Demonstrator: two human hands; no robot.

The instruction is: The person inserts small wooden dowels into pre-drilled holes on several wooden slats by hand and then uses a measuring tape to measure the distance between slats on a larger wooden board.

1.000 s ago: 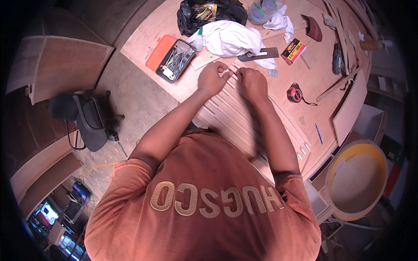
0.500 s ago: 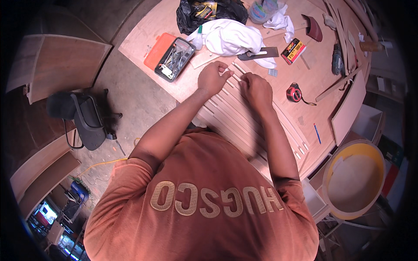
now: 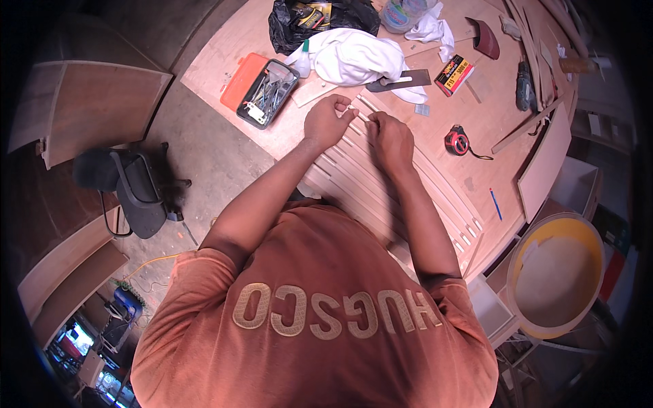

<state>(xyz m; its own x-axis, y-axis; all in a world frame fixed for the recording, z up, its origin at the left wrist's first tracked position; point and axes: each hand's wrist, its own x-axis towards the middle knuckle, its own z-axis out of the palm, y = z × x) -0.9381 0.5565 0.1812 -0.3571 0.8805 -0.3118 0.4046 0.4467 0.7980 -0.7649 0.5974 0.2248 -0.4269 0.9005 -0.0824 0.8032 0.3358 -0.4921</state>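
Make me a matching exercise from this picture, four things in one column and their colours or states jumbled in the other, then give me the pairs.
Things
1. Strips
2. Tape measure
3. Toolbox
4. Bag

Descriptions
A. Black and crumpled
B. Orange lid open
C. Pale, lying side by side
D. Red and black, rounded

Pairs: 1-C, 2-D, 3-B, 4-A

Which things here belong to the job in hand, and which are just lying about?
In hand, it seems:
- wooden strips
- left hand and right hand, both at the strips

Lying about, apparently, untouched now:
- tape measure
- orange-lidded box
- white cloth
- blue pencil or pen
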